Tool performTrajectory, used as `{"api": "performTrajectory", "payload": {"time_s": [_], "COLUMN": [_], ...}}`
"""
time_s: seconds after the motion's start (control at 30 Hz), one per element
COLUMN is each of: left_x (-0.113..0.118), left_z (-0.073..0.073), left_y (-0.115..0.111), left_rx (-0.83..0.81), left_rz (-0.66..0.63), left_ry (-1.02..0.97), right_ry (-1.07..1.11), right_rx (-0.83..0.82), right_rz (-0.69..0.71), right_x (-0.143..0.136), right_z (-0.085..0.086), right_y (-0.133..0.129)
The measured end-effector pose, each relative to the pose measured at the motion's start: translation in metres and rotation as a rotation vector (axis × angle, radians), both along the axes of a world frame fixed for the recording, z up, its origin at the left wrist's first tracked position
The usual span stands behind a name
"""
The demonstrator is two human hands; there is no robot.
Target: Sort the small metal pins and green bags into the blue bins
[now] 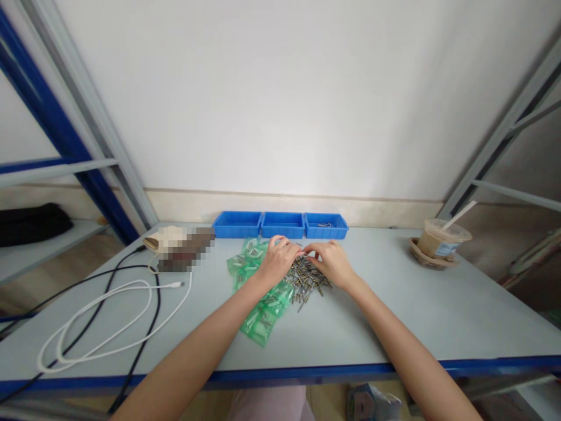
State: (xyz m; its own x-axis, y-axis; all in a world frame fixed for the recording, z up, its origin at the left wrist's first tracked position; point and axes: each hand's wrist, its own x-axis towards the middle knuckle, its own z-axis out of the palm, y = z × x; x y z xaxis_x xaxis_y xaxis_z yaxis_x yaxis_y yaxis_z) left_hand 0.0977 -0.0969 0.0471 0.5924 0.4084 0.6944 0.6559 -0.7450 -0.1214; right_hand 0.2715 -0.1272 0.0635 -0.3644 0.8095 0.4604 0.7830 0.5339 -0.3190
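My left hand point(279, 258) and my right hand point(332, 264) meet above a pile of small metal screw-like pieces point(309, 280). The fingertips of both hands are pinched close together, and whatever they hold is too small and too covered to name. Beneath my left hand and forearm lie several green plastic packets point(262, 318), with small parts showing through them. Just behind the hands stand three blue bins in a row: a left bin point(238, 230), a middle bin point(283, 231) and a right bin point(326, 233). A few thin metal pieces lie in the right one.
On the left of the table point(350, 333) are a coiled white cable point(65, 339), black cables point(158, 304) and a beige cloth-like item point(162, 240) beside a blurred patch. A drink cup point(440, 240) with a straw stands in a brown holder point(432, 260) at right. A wall rises behind.
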Motion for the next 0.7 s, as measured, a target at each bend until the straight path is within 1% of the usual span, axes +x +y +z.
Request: {"api": "performTrajectory", "payload": {"time_s": [0.07,0.17,0.33,0.4,0.5,0.6,0.7], "left_x": [0.0006,0.0006,-0.001,-0.001,0.0001,0.0006,-0.0003], "left_z": [-0.0007,0.0002,0.0025,0.0024,0.0021,0.0033,0.0056], "left_y": [0.0004,-0.0002,-0.0005,-0.0005,-0.0015,-0.003,-0.0034], "left_rx": [-0.001,-0.012,0.028,0.033,0.021,-0.021,-0.062], "left_rz": [0.001,-0.014,-0.043,-0.044,-0.047,-0.035,-0.032], "left_ry": [-0.027,-0.022,0.105,0.1,0.069,0.035,0.031], "right_ry": [-0.115,-0.132,-0.12,-0.101,-0.091,-0.103,-0.098], "right_rx": [0.079,0.109,0.058,0.058,0.065,0.057,0.042], "right_rz": [-0.062,-0.101,-0.031,-0.016,-0.036,-0.069,-0.052], "right_x": [-0.0026,-0.0027,-0.0004,-0.0016,-0.0039,-0.0042,-0.0029], "right_z": [0.003,0.0029,0.0,-0.0008,-0.0025,-0.0039,-0.0032], "right_y": [-0.004,-0.0048,-0.0033,-0.0036,-0.0037,-0.003,-0.0028]}}
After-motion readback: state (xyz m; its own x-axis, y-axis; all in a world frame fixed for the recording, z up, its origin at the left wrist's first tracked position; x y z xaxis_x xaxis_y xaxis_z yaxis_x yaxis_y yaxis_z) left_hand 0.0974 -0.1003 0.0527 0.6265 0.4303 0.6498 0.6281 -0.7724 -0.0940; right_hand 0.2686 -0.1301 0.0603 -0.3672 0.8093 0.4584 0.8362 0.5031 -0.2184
